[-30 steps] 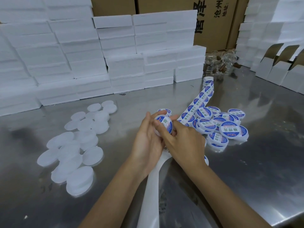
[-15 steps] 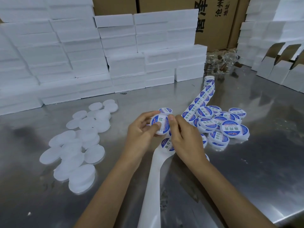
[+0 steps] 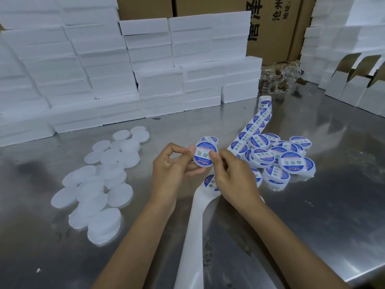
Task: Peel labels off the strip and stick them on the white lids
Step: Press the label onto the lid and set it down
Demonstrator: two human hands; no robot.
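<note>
My left hand [image 3: 173, 170] holds a white lid [image 3: 205, 155] with a round blue and white label on its top, thumb on the lid's left edge and fingers under it. My right hand [image 3: 233, 178] presses its thumb on the label's lower right edge. The label strip [image 3: 253, 130] runs from a small roll at the back down to my hands, with one label [image 3: 209, 183] showing just below them. Its bare white backing [image 3: 192, 236] trails toward me. Several plain white lids [image 3: 98, 184] lie at the left. A pile of labelled lids [image 3: 277, 159] lies at the right.
The work surface is a shiny steel table [image 3: 312, 215]. Stacks of white foam blocks [image 3: 125, 69] wall off the back and left. Brown cartons [image 3: 270, 24] stand behind them. Folded white boxes [image 3: 354, 88] and clear jars [image 3: 277, 80] sit at the back right.
Both hands have lifted the labelled lid slightly up and away from me. The right hand has gone from covering the label to pressing only its edge with the thumb.
</note>
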